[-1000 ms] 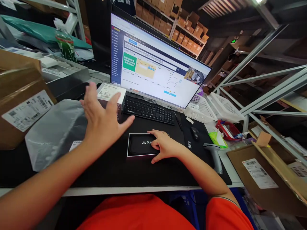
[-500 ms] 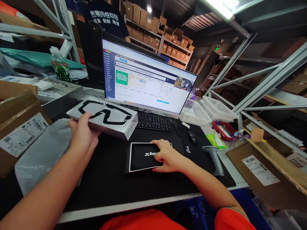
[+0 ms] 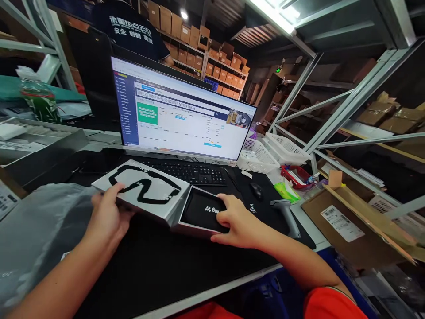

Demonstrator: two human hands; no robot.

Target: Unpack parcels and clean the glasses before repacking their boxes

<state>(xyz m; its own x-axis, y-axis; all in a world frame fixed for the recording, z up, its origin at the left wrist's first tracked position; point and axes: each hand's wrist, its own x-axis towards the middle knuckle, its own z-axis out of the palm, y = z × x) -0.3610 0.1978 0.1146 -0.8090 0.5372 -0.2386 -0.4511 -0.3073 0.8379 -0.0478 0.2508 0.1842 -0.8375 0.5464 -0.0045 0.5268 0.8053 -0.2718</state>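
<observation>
My left hand (image 3: 108,215) grips a white box lid (image 3: 156,179) printed with a black goggle-shaped outline, fingers closed round its near left edge. The lid is tilted above the black desk mat. Its right end meets the open box base (image 3: 195,227), and I cannot tell whether they overlap. Inside the base lies a black insert (image 3: 199,208) with white lettering, partly covered by fingers. My right hand (image 3: 237,221) is closed on the right end of the base, thumb at the near side. A grey plastic bag (image 3: 43,230) lies left of my left hand.
Behind the boxes stand a keyboard (image 3: 199,173) and a monitor (image 3: 179,115). A mouse (image 3: 256,190), a barcode scanner (image 3: 288,217) and white baskets (image 3: 257,157) are to the right. An open carton (image 3: 348,226) sits beyond the desk's right edge. A person in a dark shirt (image 3: 129,31) is behind the monitor.
The lid and base have come together, with the base raised and tilted at the lid's right end. My view has shifted to the right.
</observation>
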